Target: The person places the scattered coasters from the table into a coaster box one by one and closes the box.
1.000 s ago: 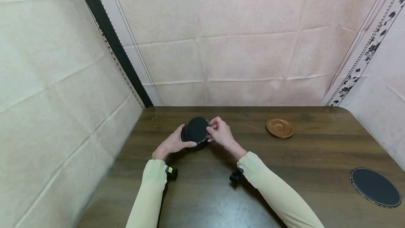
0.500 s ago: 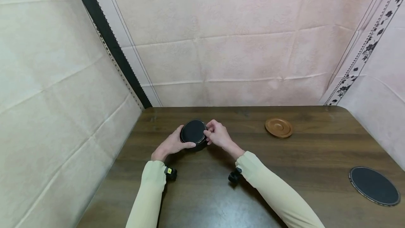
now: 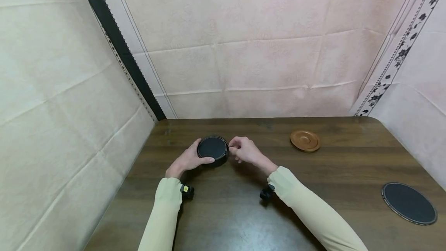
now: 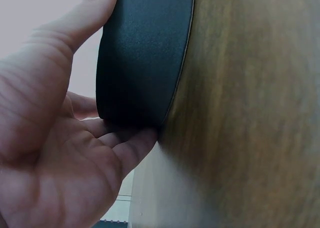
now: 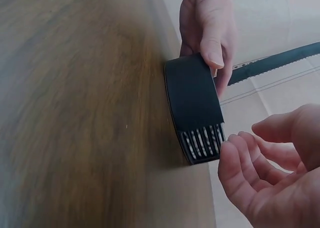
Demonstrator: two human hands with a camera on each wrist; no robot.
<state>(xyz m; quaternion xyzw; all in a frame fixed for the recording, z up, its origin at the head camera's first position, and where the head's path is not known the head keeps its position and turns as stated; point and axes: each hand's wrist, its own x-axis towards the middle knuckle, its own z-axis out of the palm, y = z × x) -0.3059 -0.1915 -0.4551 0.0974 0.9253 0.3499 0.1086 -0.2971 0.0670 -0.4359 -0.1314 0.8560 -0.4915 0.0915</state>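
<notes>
A black round coaster holder stands on the table, a black coaster lying flush at its top. In the right wrist view, the pale-and-dark edges of several stacked coasters show through the opening in its side wall. My left hand grips the holder from the left, thumb along the near rim and fingers round the far side. The left wrist view shows fingertips at the base of its wall. Beside the opening, my right hand holds nothing; its thumb is apart from its loosely bent fingers.
A brown wooden saucer lies toward the back right of the wooden table. Nearer on the right is a larger flat black round mat. Cloth-covered walls rise behind the table and on both sides.
The top coaster, raised and pinched by my right hand earlier, has gone down and left into the holder. My right hand has let go and drawn slightly right. My left hand keeps its grip.
</notes>
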